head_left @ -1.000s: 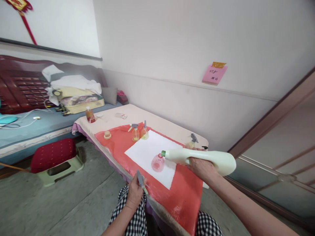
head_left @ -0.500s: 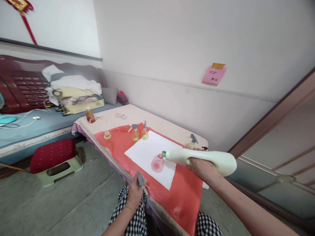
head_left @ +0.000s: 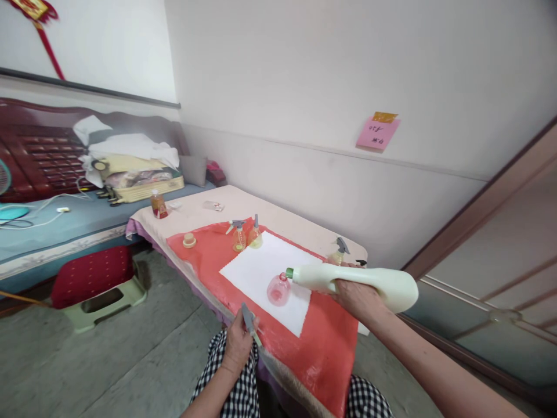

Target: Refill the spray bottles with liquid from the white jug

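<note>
White walls meet in a corner behind a low table point(head_left: 217, 204) draped in beige cloth, with a red mat point(head_left: 317, 342) over its near half and a white sheet point(head_left: 256, 264) lying on the mat. On that sheet, near its lower right corner, stands a small pink clear bottle point(head_left: 279, 289) with its neck open. The right hand point(head_left: 354, 293) is clenched around the waist of a large cream-white bottle point(head_left: 361, 280), held nearly level, its green spout just at the pink bottle's mouth; whether the two touch cannot be told. At seven o'clock from the pink bottle, off the table's near edge, the left hand point(head_left: 238, 343) grasps a grey spray head with its dip tube point(head_left: 250, 321), resting above a checked lap.

At eleven o'clock from the pink bottle, along the sheet's far edge, two small yellowish spray bottles point(head_left: 246, 234) stand just beside each other. Another spray bottle point(head_left: 338, 251) stands at two o'clock, partly hidden behind the cream-white bottle. Farther left, a round tan lid point(head_left: 190, 239) lies on the mat, and at ten o'clock an amber bottle point(head_left: 158, 204) stands near the table's far corner. Beyond the table is a bed point(head_left: 52, 223) piled with folded bedding; a red-cushioned stool point(head_left: 93, 281) sits on the floor below it. A pink note point(head_left: 377, 132) is stuck on the wall at one o'clock.
</note>
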`<action>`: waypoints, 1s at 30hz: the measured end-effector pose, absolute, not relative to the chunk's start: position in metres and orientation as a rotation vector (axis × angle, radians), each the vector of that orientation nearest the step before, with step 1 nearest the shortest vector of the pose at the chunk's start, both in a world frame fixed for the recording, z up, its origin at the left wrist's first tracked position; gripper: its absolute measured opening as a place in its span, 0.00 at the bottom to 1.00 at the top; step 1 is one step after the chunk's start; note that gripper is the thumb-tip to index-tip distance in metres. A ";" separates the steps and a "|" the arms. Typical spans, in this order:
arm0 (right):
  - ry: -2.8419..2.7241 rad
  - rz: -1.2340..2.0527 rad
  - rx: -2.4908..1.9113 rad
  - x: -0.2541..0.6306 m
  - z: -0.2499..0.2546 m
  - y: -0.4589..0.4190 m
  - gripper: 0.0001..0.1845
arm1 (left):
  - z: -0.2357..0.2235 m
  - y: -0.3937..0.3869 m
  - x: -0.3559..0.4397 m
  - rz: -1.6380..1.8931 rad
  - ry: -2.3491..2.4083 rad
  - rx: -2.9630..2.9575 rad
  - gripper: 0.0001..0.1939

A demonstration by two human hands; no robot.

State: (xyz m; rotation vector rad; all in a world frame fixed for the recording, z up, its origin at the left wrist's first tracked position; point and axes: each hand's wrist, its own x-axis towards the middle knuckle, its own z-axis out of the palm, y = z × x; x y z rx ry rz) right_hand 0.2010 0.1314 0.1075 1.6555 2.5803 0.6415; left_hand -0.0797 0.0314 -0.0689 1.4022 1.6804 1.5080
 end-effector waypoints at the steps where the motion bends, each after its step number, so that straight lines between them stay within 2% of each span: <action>1: 2.581 0.643 1.656 0.201 0.107 0.131 0.34 | -0.069 0.031 -0.080 1.506 1.678 1.404 0.12; 30: 2.598 0.679 1.659 0.201 0.108 0.130 0.32 | -0.072 0.032 -0.079 1.483 1.671 1.395 0.12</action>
